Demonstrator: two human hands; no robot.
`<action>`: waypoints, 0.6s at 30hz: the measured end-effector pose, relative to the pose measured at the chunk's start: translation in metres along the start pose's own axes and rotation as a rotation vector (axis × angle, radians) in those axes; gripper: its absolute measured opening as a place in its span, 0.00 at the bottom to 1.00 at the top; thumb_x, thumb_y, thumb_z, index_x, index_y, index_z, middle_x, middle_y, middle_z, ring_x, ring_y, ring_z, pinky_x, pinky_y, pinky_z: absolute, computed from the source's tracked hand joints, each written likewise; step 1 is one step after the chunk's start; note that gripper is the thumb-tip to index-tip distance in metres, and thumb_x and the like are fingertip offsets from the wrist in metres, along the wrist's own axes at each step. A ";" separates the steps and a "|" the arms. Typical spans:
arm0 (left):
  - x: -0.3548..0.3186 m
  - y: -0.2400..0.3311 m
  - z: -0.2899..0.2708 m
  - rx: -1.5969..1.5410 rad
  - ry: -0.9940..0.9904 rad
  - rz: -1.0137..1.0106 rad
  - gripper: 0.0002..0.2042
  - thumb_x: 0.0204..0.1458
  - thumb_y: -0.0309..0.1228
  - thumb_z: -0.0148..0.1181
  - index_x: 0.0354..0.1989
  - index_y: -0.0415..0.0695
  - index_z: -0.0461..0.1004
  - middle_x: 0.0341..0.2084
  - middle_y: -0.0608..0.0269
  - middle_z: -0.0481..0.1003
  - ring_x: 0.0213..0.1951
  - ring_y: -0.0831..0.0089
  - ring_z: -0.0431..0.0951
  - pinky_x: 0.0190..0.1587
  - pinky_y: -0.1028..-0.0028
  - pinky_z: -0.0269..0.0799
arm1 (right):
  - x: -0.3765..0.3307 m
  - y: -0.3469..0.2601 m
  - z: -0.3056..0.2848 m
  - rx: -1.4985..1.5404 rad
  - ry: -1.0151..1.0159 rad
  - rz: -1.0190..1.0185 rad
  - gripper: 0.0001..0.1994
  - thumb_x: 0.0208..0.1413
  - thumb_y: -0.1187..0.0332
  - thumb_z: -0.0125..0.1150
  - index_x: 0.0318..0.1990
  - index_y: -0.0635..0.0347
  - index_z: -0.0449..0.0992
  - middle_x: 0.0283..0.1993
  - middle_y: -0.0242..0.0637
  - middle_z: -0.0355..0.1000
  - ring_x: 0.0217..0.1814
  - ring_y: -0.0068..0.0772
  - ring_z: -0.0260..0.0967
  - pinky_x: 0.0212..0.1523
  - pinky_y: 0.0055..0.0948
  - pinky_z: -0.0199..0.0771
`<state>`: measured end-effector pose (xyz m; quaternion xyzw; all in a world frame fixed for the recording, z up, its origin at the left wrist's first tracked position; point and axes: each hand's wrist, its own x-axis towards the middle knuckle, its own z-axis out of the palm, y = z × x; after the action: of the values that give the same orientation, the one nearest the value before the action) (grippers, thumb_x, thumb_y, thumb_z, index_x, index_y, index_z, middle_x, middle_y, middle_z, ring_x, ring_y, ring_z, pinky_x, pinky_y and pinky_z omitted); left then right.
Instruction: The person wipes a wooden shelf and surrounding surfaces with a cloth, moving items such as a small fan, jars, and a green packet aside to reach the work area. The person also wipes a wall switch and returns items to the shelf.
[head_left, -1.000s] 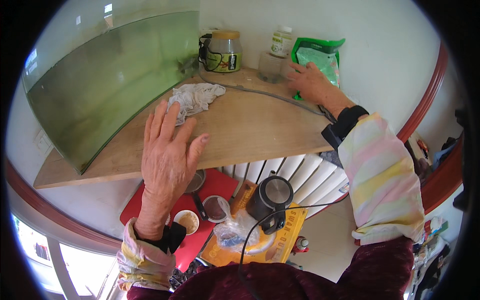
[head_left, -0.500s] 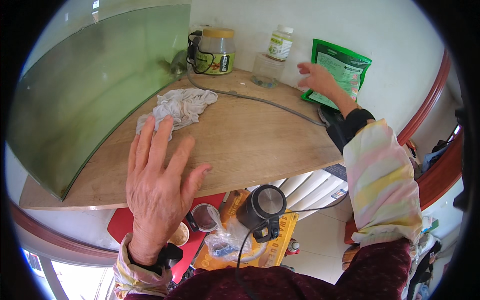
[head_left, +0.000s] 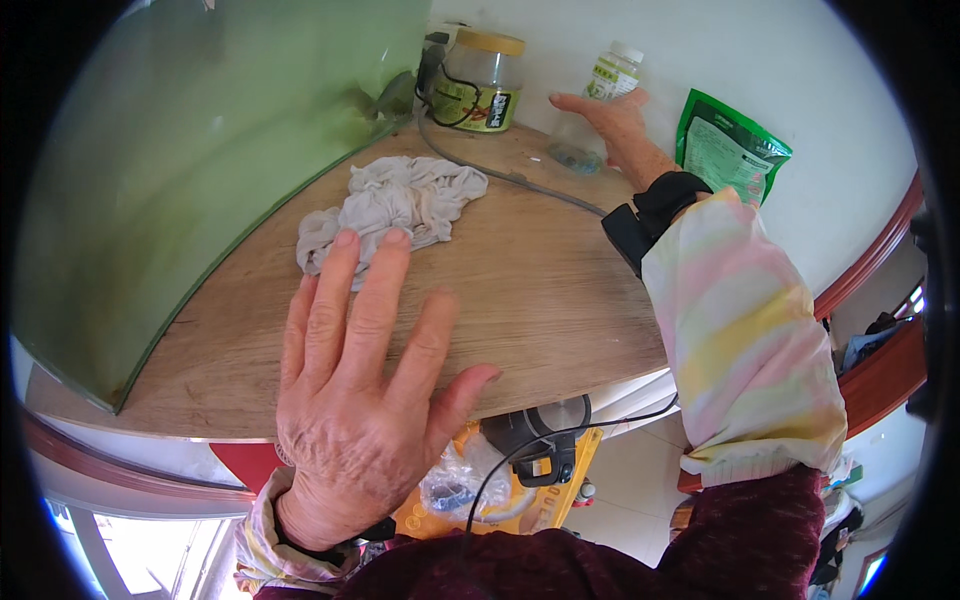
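**Bright daylight, heavy fisheye bend**

Even, soft daylight fills the scene; the white wall [head_left: 780, 70] at upper right runs pale, nearly washed out. Shadows stay faint. Edges curve hard into a black rim. Focus holds sharp at centre.

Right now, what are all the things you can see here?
Curved green glass tank: one, left, on the shelf.
Rounded wooden shelf: one, light brown, centre.
Crumpled grey-white cloth: one, mid-shelf by the tank.
Yellow-lidded clear jar: one, back of shelf.
White-capped clear plastic bottle: one, back, right of jar.
Green foil pouch: one, leaning on the wall.
Grey cable: one, across the shelf.
Left hand: open, flat over the front edge.
Right hand: on the bottle.
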<state>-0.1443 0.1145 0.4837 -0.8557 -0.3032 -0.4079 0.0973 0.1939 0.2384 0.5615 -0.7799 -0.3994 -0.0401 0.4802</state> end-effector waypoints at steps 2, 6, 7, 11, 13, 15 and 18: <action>0.000 -0.002 0.001 0.006 0.012 0.012 0.22 0.41 0.44 0.63 0.42 0.43 0.75 0.55 0.50 0.65 0.57 0.46 0.63 0.55 0.57 0.63 | 0.002 0.003 0.003 -0.048 0.027 0.000 0.52 0.28 0.50 0.76 0.54 0.67 0.46 0.50 0.55 0.63 0.52 0.52 0.65 0.38 0.55 0.72; -0.001 -0.004 0.002 -0.020 0.031 0.021 0.21 0.42 0.44 0.63 0.42 0.43 0.76 0.54 0.50 0.66 0.57 0.46 0.63 0.54 0.58 0.64 | 0.005 0.006 0.002 -0.055 0.058 0.012 0.51 0.27 0.54 0.77 0.54 0.67 0.47 0.49 0.54 0.64 0.50 0.51 0.66 0.34 0.55 0.73; -0.001 -0.004 0.002 -0.006 0.032 0.019 0.21 0.42 0.44 0.63 0.42 0.44 0.76 0.54 0.50 0.66 0.57 0.47 0.64 0.54 0.58 0.64 | 0.004 0.006 -0.001 -0.046 0.067 0.013 0.50 0.27 0.54 0.77 0.54 0.67 0.47 0.49 0.54 0.64 0.50 0.51 0.66 0.34 0.56 0.73; -0.001 -0.003 0.002 -0.005 0.031 0.009 0.20 0.42 0.43 0.63 0.41 0.44 0.76 0.55 0.51 0.66 0.57 0.47 0.64 0.54 0.60 0.64 | -0.001 0.012 -0.025 0.081 0.080 -0.030 0.50 0.27 0.56 0.77 0.54 0.68 0.47 0.49 0.52 0.64 0.50 0.50 0.66 0.35 0.57 0.73; -0.001 -0.001 0.002 0.000 0.033 0.005 0.20 0.41 0.42 0.63 0.41 0.45 0.76 0.55 0.51 0.66 0.57 0.48 0.63 0.55 0.60 0.64 | -0.002 0.015 -0.045 0.095 0.072 0.023 0.51 0.26 0.57 0.77 0.55 0.68 0.47 0.50 0.51 0.63 0.50 0.50 0.66 0.34 0.58 0.72; -0.002 0.000 0.002 -0.001 0.038 0.002 0.20 0.40 0.41 0.65 0.42 0.45 0.76 0.55 0.52 0.66 0.58 0.49 0.63 0.55 0.60 0.63 | -0.006 0.021 -0.064 0.039 0.038 0.047 0.51 0.26 0.58 0.77 0.54 0.71 0.47 0.49 0.53 0.63 0.50 0.49 0.66 0.36 0.49 0.74; -0.002 0.001 0.002 -0.003 0.053 -0.002 0.19 0.39 0.37 0.66 0.42 0.45 0.76 0.55 0.53 0.66 0.58 0.49 0.63 0.55 0.60 0.63 | -0.014 0.028 -0.081 0.005 0.050 0.132 0.51 0.25 0.57 0.77 0.53 0.72 0.47 0.49 0.54 0.63 0.49 0.49 0.66 0.36 0.45 0.74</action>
<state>-0.1432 0.1137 0.4805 -0.8445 -0.3006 -0.4309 0.1035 0.2293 0.1606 0.5788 -0.8021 -0.3350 -0.0268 0.4937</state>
